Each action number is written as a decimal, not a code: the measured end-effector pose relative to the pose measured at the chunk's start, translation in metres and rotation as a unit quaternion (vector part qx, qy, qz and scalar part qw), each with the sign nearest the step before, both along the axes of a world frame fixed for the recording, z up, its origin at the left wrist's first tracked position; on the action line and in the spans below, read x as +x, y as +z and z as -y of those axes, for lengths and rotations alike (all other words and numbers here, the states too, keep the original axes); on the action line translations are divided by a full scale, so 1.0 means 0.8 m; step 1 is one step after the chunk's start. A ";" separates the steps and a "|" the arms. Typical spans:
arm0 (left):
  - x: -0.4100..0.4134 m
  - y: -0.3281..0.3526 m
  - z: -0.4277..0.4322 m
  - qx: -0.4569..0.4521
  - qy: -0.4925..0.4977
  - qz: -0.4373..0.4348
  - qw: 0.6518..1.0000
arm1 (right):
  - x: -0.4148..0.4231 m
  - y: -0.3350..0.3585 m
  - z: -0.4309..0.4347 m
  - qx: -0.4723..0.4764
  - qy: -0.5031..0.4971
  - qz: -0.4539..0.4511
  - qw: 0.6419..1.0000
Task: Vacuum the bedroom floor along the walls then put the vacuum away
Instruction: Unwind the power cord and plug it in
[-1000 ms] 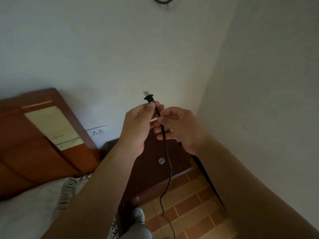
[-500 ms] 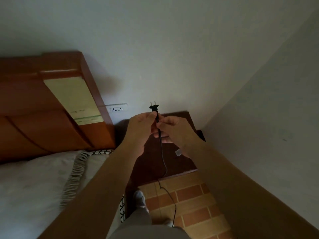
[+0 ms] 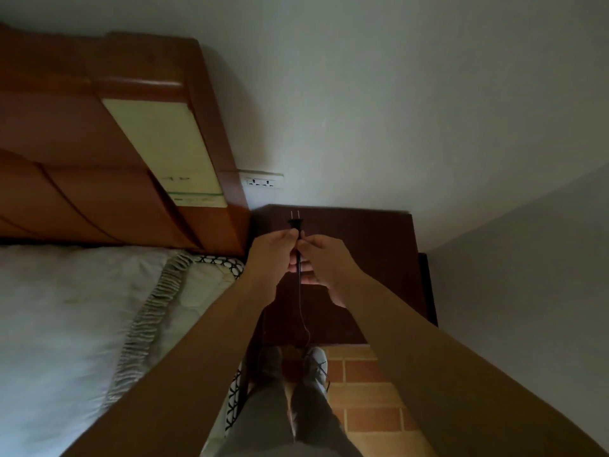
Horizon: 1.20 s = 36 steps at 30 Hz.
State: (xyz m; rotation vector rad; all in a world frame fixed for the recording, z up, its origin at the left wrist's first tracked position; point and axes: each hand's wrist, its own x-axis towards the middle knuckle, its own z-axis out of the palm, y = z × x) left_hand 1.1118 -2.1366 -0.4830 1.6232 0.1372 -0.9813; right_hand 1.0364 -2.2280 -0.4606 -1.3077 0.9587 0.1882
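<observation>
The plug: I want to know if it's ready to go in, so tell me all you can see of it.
The plug is small, black, plastic-looking, with two metal prongs pointing toward the wall. It is unplugged, held above the dark nightstand, below the wall socket. The left hand and right hand pinch its thin black cord beneath it.

**Black plug, brown wood, brick-pattern floor**

Just above the fingers (image 3: 287, 238) the plug (image 3: 295, 223) is black, like the cord (image 3: 299, 278) below them. Behind them, the nightstand (image 3: 365, 245) is dark brown. Up-left, the headboard (image 3: 82, 143) is reddish-brown with a cream, green-striped panel (image 3: 164, 150). Left of them, the white bedspread (image 3: 66, 308) has a grey fringe. Below them, the floor tiles (image 3: 369, 390) are orange-brown.
</observation>
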 end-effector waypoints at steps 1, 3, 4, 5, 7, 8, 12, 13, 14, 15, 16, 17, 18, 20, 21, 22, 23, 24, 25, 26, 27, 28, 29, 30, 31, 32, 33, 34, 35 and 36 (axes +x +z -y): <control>0.006 -0.007 0.004 0.007 0.008 -0.001 1.000 | 0.009 -0.010 0.003 0.007 0.003 0.003 1.000; 0.022 -0.023 0.012 0.019 0.025 0.002 1.000 | 0.029 -0.031 0.008 0.013 0.002 0.007 1.000; 0.030 -0.030 0.016 0.022 0.035 0.001 0.999 | 0.039 -0.041 0.011 0.015 -0.001 0.009 1.000; 0.038 -0.038 0.020 0.021 0.050 -0.002 0.999 | 0.050 -0.051 0.013 0.018 -0.003 0.014 1.000; 0.053 -0.052 0.027 0.022 0.074 -0.009 0.997 | 0.070 -0.067 0.017 0.023 -0.008 0.022 0.999; 0.062 -0.061 0.030 0.029 0.082 -0.008 0.996 | 0.081 -0.076 0.019 0.025 -0.008 0.024 0.999; 0.095 -0.103 0.038 0.048 0.106 -0.005 0.993 | 0.120 -0.114 0.023 0.029 -0.014 0.030 0.999; 0.102 -0.112 0.039 0.048 0.109 -0.006 0.993 | 0.127 -0.125 0.023 0.029 -0.014 0.032 0.999; 0.109 -0.120 0.041 0.049 0.111 -0.007 0.993 | 0.135 -0.134 0.022 0.029 -0.016 0.035 0.999; 0.115 -0.127 0.043 0.049 0.113 -0.008 0.992 | 0.141 -0.143 0.022 0.029 -0.020 0.038 0.999; 0.120 -0.134 0.045 0.051 0.111 -0.009 0.992 | 0.148 -0.152 0.022 0.030 -0.026 0.039 0.998; 0.126 -0.142 0.048 0.055 0.108 -0.008 0.993 | 0.154 -0.162 0.021 0.029 -0.035 0.039 0.998; 0.132 -0.150 0.051 0.059 0.104 -0.007 0.993 | 0.160 -0.172 0.022 0.027 -0.043 0.038 0.998; 0.144 -0.169 0.056 0.064 0.102 -0.014 0.993 | 0.171 -0.191 0.022 0.023 -0.063 0.038 0.997; 0.149 -0.177 0.058 0.064 0.102 -0.019 0.992 | 0.175 -0.201 0.022 0.025 -0.074 0.038 0.996; 0.153 -0.185 0.060 0.064 0.101 -0.023 0.993 | 0.180 -0.210 0.023 0.027 -0.084 0.037 0.995; 0.157 -0.191 0.062 0.064 0.098 -0.025 0.993 | 0.183 -0.218 0.023 0.028 -0.092 0.036 0.995; 0.160 -0.196 0.062 0.062 0.095 -0.023 0.993 | 0.186 -0.226 0.024 0.023 -0.098 0.035 0.994; 0.161 -0.200 0.061 0.058 0.095 -0.017 0.994 | 0.189 -0.232 0.025 0.017 -0.103 0.035 0.994; 0.161 -0.202 0.059 0.052 0.096 -0.011 0.994 | 0.192 -0.239 0.026 0.012 -0.107 0.036 0.994; 0.159 -0.205 0.054 0.044 0.097 -0.007 0.994 | 0.194 -0.243 0.028 0.010 -0.111 0.038 0.993; 0.156 -0.208 0.046 0.039 0.095 -0.008 0.995 | 0.195 -0.246 0.030 0.012 -0.115 0.041 0.992; 0.151 -0.212 0.037 0.041 0.089 -0.011 0.995 | 0.196 -0.246 0.031 0.018 -0.119 0.046 0.992; 0.144 -0.216 0.027 0.045 0.080 -0.014 0.996 | 0.198 -0.246 0.033 0.026 -0.122 0.050 0.991; 0.137 -0.220 0.017 0.051 0.073 -0.015 0.996 | 0.199 -0.245 0.034 0.033 -0.122 0.053 0.991; 0.130 -0.224 0.006 0.057 0.071 -0.015 0.996 | 0.200 -0.244 0.034 0.037 -0.118 0.054 0.991; 0.124 -0.227 -0.004 0.062 0.071 -0.017 0.995 | 0.202 -0.243 0.034 0.039 -0.113 0.054 0.991; 0.117 -0.229 -0.014 0.066 0.070 -0.023 0.995 | 0.204 -0.243 0.033 0.040 -0.109 0.053 0.992; 0.112 -0.232 -0.023 0.069 0.069 -0.030 0.995 | 0.205 -0.242 0.032 0.041 -0.107 0.052 0.992; 0.108 -0.234 -0.032 0.073 0.065 -0.037 0.995 | 0.207 -0.243 0.031 0.041 -0.107 0.051 0.992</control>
